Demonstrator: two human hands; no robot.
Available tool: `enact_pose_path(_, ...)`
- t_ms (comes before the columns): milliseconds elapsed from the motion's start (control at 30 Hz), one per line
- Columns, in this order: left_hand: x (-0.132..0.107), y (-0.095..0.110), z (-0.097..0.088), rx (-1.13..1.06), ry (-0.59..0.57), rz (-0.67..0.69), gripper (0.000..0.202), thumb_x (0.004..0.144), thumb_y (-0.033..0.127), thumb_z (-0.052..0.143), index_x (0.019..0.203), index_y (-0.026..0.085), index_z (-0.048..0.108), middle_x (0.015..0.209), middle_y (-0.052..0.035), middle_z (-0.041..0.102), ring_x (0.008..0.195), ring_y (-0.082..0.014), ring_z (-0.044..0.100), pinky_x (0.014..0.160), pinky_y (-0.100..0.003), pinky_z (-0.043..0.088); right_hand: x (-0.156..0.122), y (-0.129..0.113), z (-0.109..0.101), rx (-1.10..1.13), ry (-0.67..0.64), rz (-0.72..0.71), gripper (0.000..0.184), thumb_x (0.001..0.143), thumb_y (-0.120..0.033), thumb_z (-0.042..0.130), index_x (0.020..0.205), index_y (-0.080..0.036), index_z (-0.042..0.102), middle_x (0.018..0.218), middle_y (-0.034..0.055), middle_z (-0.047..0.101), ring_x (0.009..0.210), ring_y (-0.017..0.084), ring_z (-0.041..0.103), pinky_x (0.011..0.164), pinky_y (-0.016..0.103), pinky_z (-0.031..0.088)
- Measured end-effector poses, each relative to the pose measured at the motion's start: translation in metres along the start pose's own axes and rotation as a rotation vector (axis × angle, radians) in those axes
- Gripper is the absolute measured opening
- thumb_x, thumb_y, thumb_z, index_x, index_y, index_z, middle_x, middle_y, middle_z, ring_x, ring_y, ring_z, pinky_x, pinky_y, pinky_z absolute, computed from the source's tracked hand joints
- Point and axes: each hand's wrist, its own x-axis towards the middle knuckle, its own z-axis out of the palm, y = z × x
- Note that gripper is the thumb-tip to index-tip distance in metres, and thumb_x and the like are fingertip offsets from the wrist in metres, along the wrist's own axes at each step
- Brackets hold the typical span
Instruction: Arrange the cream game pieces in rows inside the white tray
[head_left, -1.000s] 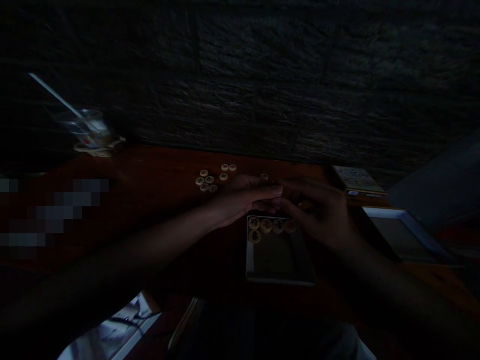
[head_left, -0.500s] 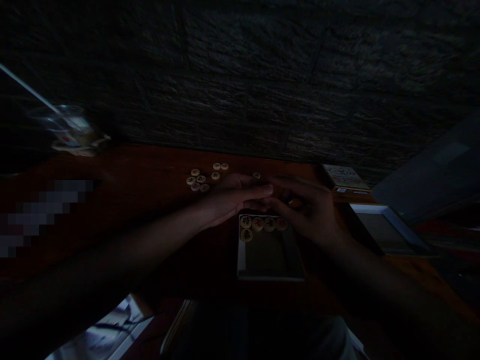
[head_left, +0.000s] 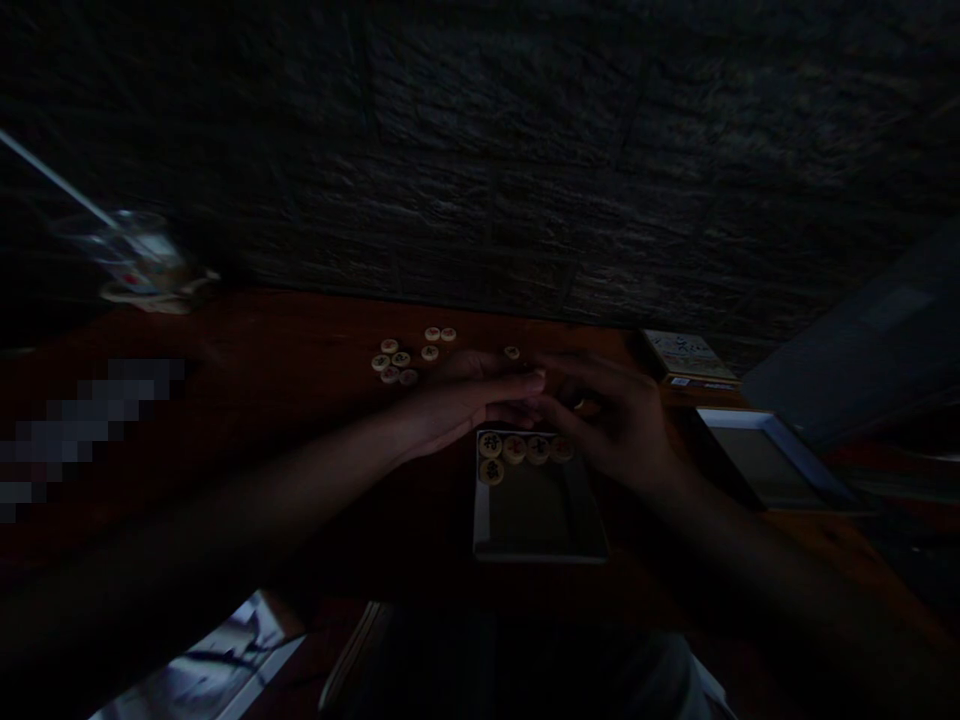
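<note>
My left hand [head_left: 472,398] is cupped, its thumb lying along the curled fingers. Its fingertips meet those of my right hand [head_left: 615,415], whose thumb and fingers close in from the other side. What lies between them is hidden in the dark. Just below the hands is a shallow open box [head_left: 484,515]. Along its far edge sits a row of round Chinese chess pieces [head_left: 514,448], with one more piece [head_left: 491,471] under the row's left end. Beyond my left hand, several loose chess pieces [head_left: 400,359] lie on the table, and a single piece [head_left: 511,352] sits past the fingertips.
A dark wooden table [head_left: 300,340] runs up to a rough stone wall [head_left: 480,180]. At the back left stands a clear cup [head_left: 142,255] with a straw. On the right are a printed box [head_left: 690,355] and an open shallow tray or lid [head_left: 772,460].
Both hands stay together in nearly the same pose. The whole view shifts very slightly; the pieces in the box and on the table keep their places.
</note>
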Motion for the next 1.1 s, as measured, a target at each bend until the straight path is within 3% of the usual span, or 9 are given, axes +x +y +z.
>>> enact_pose_path(267,0.0002,-0.0015,-0.0020,-0.007,-0.018,-0.032,0.031,0.082,0.037,0.087,0.095,0.010,0.079,0.088,-0.0092,0.079,0.078,-0.0164,0.075,0.076,-0.029,0.059,-0.0005,0.0010,0.0008,0.013,0.006,0.014,0.034,0.091,-0.024,0.078,0.124,-0.022,0.075,0.096,0.0035,0.076,0.067,0.012,0.065,0.062,0.026,0.055)
enact_pose_path(467,-0.0010,0.0004,-0.0005,0.013,-0.014,-0.002,0.023,0.080,0.028,0.088,0.093,0.011,0.079,0.089,-0.0088,0.079,0.079,-0.0149,0.074,0.079,-0.029,0.058,-0.0006,0.0013,0.0004,-0.006,0.004,0.029,0.031,0.092,-0.027,0.077,0.123,-0.023,0.076,0.094,0.0031,0.076,0.065,0.013,0.065,0.061,0.027,0.055)
enact_pose_path(633,-0.0006,-0.0007,-0.0005,0.041,-0.022,-0.042,0.030,0.081,0.037,0.086,0.090,0.009,0.079,0.087,-0.0110,0.079,0.077,-0.0164,0.074,0.078,-0.030,0.059,-0.0012,0.0033,-0.0002,-0.011,-0.003,0.022,0.032,0.092,-0.026,0.076,0.124,-0.023,0.074,0.097,0.0041,0.076,0.068,0.013,0.065,0.062,0.027,0.055)
enact_pose_path(867,-0.0001,-0.0002,-0.0004,0.045,-0.027,-0.033,0.031,0.078,0.033,0.089,0.094,0.008,0.079,0.089,-0.0111,0.079,0.077,-0.0155,0.074,0.078,-0.029,0.058,-0.0011,0.0028,0.0002,0.016,-0.023,0.044,0.033,0.093,-0.026,0.076,0.125,-0.022,0.074,0.094,0.0038,0.077,0.066,0.013,0.067,0.063,0.027,0.055)
enact_pose_path(1100,-0.0001,-0.0012,-0.0022,0.041,-0.039,-0.034,0.036,0.081,0.041,0.087,0.094,0.009,0.079,0.087,-0.0108,0.079,0.079,-0.0167,0.074,0.077,-0.030,0.059,-0.0008,0.0009,0.0001,0.019,-0.010,0.034,0.035,0.092,-0.025,0.078,0.126,-0.024,0.074,0.098,0.0039,0.077,0.066,0.012,0.066,0.063,0.027,0.056)
